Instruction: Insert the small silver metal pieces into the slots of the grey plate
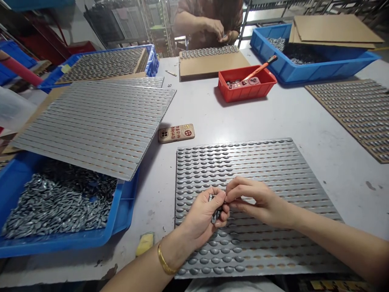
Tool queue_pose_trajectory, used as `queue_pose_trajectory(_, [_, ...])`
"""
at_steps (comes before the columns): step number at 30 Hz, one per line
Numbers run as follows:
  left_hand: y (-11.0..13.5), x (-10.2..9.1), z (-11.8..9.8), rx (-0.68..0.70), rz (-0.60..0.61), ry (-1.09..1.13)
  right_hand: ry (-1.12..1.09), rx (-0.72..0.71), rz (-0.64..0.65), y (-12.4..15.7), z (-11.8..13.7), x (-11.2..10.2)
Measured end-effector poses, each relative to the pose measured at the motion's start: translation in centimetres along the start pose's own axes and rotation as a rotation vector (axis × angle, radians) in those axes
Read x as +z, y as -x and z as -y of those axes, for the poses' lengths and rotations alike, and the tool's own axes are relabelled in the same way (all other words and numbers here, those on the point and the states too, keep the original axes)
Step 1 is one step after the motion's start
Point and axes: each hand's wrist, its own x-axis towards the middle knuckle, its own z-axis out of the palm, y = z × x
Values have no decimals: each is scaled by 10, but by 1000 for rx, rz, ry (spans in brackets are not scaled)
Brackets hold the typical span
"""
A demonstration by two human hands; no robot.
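My left hand (209, 211), with a gold bracelet (165, 259) at the wrist, is closed around several dark grey oval metal pieces (216, 214). Its thumb and forefinger meet the fingertips of my right hand (255, 198), which are pinched together; what they pinch is too small or hidden to name. Both hands are over a grey slotted board (273, 174). Rows of the same oval pieces (200, 162) fill the slots on its left side and along its far edge, while slots at the middle and right are bare.
At left, a blue bin (121, 211) holds loose oval pieces under a stack of slotted boards (100, 117). A phone (176, 133), a yellow sponge (145, 243) and a red tray (243, 93) lie around. Another blue bin (331, 71) stands far right. A co-worker (209, 24) sits opposite.
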Motion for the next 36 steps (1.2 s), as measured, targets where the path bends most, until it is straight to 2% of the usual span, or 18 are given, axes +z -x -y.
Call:
queue_pose_trajectory(4, [0,1,3,-18,9,-26,-158,95,9,6,-3,4])
queue_pose_trajectory(10, [-2,3,11,-38,-43,-42,-600,268,11,15,-10,17])
queue_pose_trajectory(12, [-2,3,10,-28,-70,-5,-484,279,-27,17,-16,13])
queue_pose_trajectory(16, [0,4,2,0,-153,85,92,217,-178,17,-35,-7])
queue_pose_trajectory(18, [1,4,-2,14,-169,77,254,160,-187,15,-47,-14])
queue_pose_trajectory(25, [3,4,-1,27,-202,20,539,5,-146,10,-72,-2])
queue_pose_trajectory(31, [2,2,-1,59,-107,-14,828,-67,-55,12,-70,-1])
queue_pose_trajectory(36, [1,2,-1,60,-159,18,861,-58,-54,10,-69,0])
